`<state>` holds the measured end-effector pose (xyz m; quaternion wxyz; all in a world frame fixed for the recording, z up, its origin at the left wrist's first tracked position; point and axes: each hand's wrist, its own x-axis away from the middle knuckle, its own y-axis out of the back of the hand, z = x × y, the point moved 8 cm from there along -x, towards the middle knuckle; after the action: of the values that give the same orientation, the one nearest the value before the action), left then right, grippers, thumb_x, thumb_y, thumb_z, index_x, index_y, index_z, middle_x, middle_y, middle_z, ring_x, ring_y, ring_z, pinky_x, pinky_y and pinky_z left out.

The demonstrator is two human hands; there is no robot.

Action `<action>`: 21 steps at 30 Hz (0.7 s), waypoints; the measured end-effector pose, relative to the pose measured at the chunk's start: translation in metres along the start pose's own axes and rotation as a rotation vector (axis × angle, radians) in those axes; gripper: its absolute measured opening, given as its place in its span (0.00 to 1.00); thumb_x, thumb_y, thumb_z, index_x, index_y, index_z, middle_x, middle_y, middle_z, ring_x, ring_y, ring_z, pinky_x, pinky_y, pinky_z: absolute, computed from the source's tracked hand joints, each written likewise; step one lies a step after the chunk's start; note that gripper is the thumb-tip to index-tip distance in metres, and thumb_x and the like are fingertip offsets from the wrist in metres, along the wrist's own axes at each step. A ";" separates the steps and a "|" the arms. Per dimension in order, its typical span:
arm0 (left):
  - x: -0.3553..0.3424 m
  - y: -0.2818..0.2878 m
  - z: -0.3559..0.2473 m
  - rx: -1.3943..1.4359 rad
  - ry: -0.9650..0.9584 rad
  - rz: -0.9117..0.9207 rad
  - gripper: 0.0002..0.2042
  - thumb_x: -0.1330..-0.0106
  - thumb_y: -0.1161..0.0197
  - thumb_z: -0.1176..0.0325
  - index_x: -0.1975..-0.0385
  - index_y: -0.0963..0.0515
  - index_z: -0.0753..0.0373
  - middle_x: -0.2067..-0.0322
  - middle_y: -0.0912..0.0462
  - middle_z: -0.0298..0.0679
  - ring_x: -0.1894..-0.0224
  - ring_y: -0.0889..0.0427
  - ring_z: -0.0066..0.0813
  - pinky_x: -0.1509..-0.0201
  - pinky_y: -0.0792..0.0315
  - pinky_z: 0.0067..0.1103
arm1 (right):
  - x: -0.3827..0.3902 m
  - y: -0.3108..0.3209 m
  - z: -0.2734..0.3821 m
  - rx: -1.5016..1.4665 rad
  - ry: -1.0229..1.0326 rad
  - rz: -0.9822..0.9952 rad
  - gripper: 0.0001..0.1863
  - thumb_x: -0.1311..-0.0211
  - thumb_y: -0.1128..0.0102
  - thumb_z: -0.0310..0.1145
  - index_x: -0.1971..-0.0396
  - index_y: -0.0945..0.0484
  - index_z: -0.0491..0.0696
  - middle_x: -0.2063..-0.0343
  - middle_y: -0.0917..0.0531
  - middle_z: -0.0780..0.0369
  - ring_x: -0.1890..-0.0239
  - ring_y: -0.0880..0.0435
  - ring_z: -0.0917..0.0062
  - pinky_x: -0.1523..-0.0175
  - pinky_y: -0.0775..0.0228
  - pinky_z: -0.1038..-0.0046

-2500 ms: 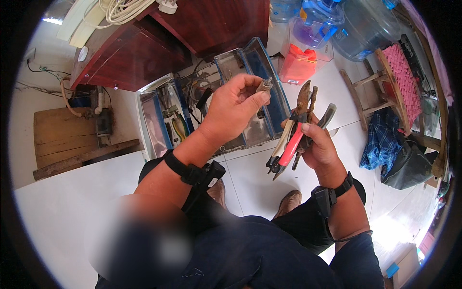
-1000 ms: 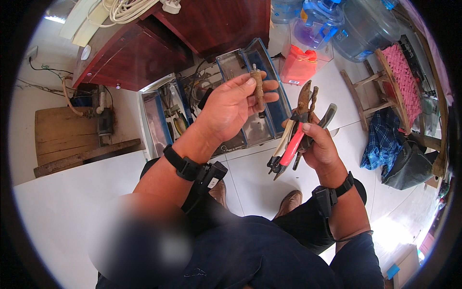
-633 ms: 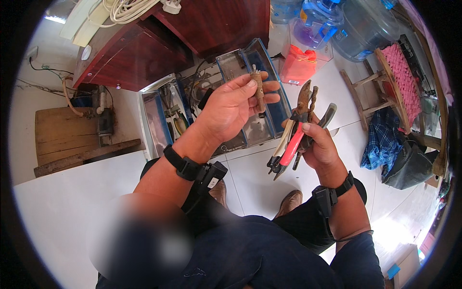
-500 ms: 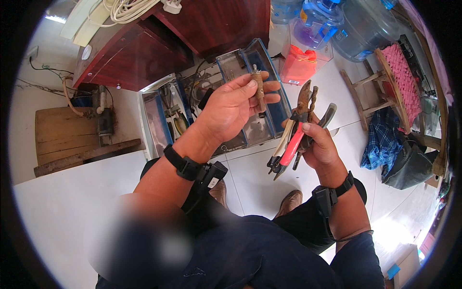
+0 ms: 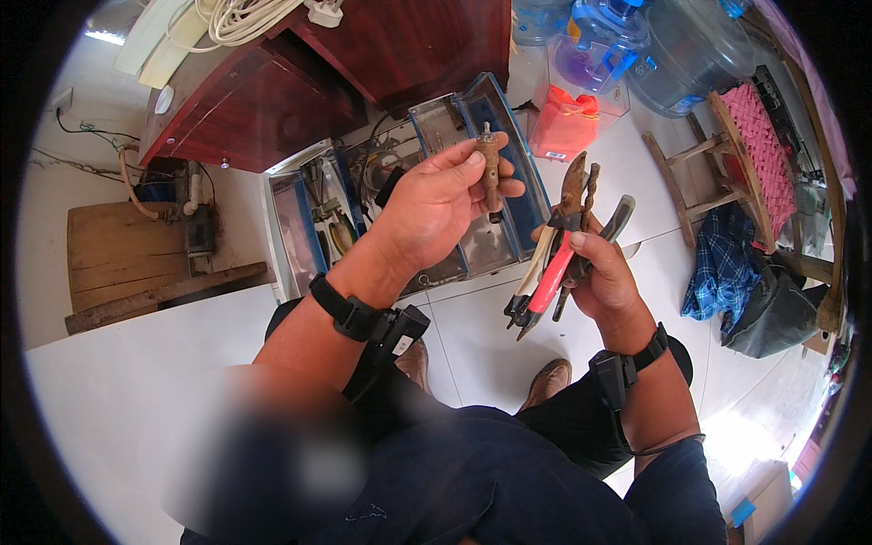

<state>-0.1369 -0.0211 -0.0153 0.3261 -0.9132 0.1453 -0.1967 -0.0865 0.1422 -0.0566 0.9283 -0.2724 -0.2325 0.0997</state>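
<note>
Left hand (image 5: 420, 202): thumb and fingers pinched on brown metal cylinder (image 5: 490, 173), thin pale tip pointing up; other fingers loosely curled behind it.
Right hand (image 5: 604, 280): closed round a tool bundle; red-handled pliers (image 5: 550, 283), rusty jaws up, plus spiral drill bit (image 5: 592, 189) alongside.
Cylinder location: held above open toolbox (image 5: 527, 213), blue-edged compartments, near but apart from the bundle.
Toolbox location: on white tile floor (image 5: 463, 368), just beside dark red cabinet (image 5: 409, 45).
Right side: pink woven seat (image 5: 763, 163), clear water jugs (image 5: 695, 59).
</note>
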 end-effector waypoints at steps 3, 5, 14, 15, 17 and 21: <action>-0.002 0.002 0.001 0.008 0.005 0.007 0.15 0.27 0.51 0.65 0.45 0.29 0.62 0.57 0.20 0.38 0.54 0.20 0.32 0.51 0.31 0.25 | -0.001 0.003 -0.002 -0.002 -0.004 -0.018 0.35 0.48 0.40 0.46 0.43 0.37 0.44 0.60 0.19 0.57 0.66 0.19 0.80 0.72 0.34 0.83; -0.002 0.002 0.001 0.010 0.003 0.005 0.15 0.27 0.51 0.65 0.45 0.28 0.61 0.57 0.20 0.39 0.54 0.20 0.32 0.52 0.31 0.25 | -0.001 0.003 -0.002 -0.005 -0.006 -0.012 0.34 0.48 0.40 0.46 0.43 0.37 0.44 0.59 0.19 0.57 0.65 0.19 0.79 0.72 0.33 0.83; -0.002 0.003 0.002 0.022 0.028 -0.003 0.14 0.27 0.52 0.65 0.47 0.27 0.62 0.57 0.18 0.41 0.56 0.18 0.33 0.55 0.30 0.25 | -0.002 0.006 -0.004 -0.010 -0.022 -0.009 0.34 0.47 0.40 0.45 0.43 0.37 0.44 0.58 0.19 0.57 0.62 0.19 0.77 0.66 0.28 0.80; -0.001 0.004 0.002 0.023 0.031 -0.003 0.14 0.27 0.52 0.65 0.47 0.27 0.62 0.57 0.18 0.41 0.56 0.18 0.33 0.55 0.30 0.25 | -0.002 0.005 -0.004 -0.013 -0.020 0.009 0.34 0.47 0.40 0.45 0.43 0.37 0.44 0.58 0.19 0.57 0.62 0.19 0.77 0.66 0.28 0.80; -0.002 0.004 0.003 0.024 0.033 -0.002 0.14 0.27 0.53 0.65 0.47 0.28 0.62 0.57 0.18 0.41 0.56 0.18 0.33 0.55 0.30 0.25 | -0.002 0.005 -0.005 -0.018 -0.019 0.004 0.34 0.47 0.40 0.45 0.43 0.37 0.44 0.58 0.19 0.57 0.62 0.19 0.77 0.67 0.29 0.81; -0.002 0.005 0.003 0.029 0.039 0.007 0.13 0.27 0.53 0.66 0.48 0.28 0.62 0.56 0.18 0.42 0.56 0.18 0.33 0.55 0.30 0.25 | -0.003 0.005 -0.006 -0.027 -0.009 -0.026 0.34 0.47 0.40 0.45 0.43 0.37 0.44 0.58 0.19 0.57 0.62 0.19 0.77 0.67 0.29 0.81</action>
<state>-0.1376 -0.0225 -0.0216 0.3372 -0.9037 0.1522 -0.2154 -0.0868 0.1426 -0.0645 0.9247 -0.2813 -0.2417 0.0856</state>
